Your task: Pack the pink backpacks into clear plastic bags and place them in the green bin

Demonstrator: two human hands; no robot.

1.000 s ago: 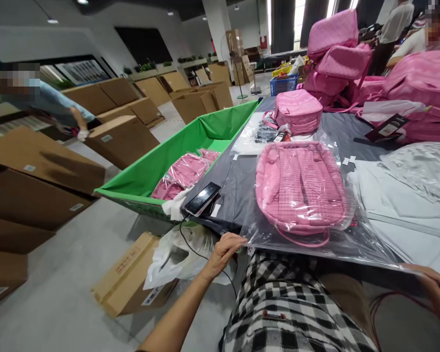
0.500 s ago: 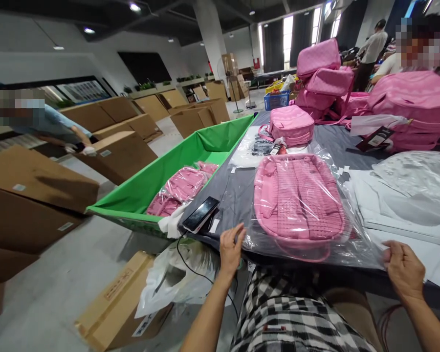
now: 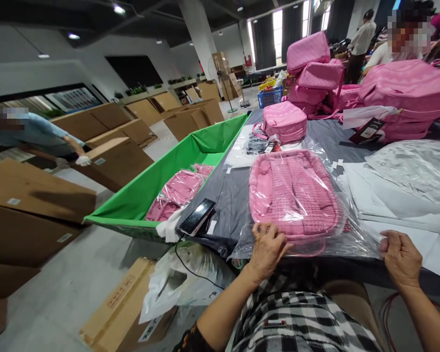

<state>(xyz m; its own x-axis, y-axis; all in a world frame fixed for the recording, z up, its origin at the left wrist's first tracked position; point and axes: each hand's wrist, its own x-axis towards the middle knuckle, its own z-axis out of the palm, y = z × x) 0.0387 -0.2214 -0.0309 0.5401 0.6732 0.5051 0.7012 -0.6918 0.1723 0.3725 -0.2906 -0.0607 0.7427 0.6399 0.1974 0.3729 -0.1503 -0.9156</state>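
Note:
A pink backpack (image 3: pixel 293 193) lies flat inside a clear plastic bag (image 3: pixel 359 237) at the near edge of the grey-covered table. At the backpack's lower left, my left hand (image 3: pixel 269 247) has its fingers curled onto the film near the bag's edge. My right hand (image 3: pixel 401 256) is closed in a pinch on the bag's right corner, with the film stretched toward it. The pink carry loop of the backpack shows through the plastic between my hands.
A green fabric-sided bin (image 3: pixel 132 200) with bagged pink backpacks stands left of the table. A phone (image 3: pixel 198 216) lies on the table's left edge. More pink backpacks (image 3: pixel 403 93) are piled behind, and plastic bags (image 3: pixel 414 166) lie at right. A person handles cartons (image 3: pixel 112 161) at left.
My left hand has moved right, from beside the bag onto its near edge below the backpack. My right hand stays at the corner. The view has shifted slightly.

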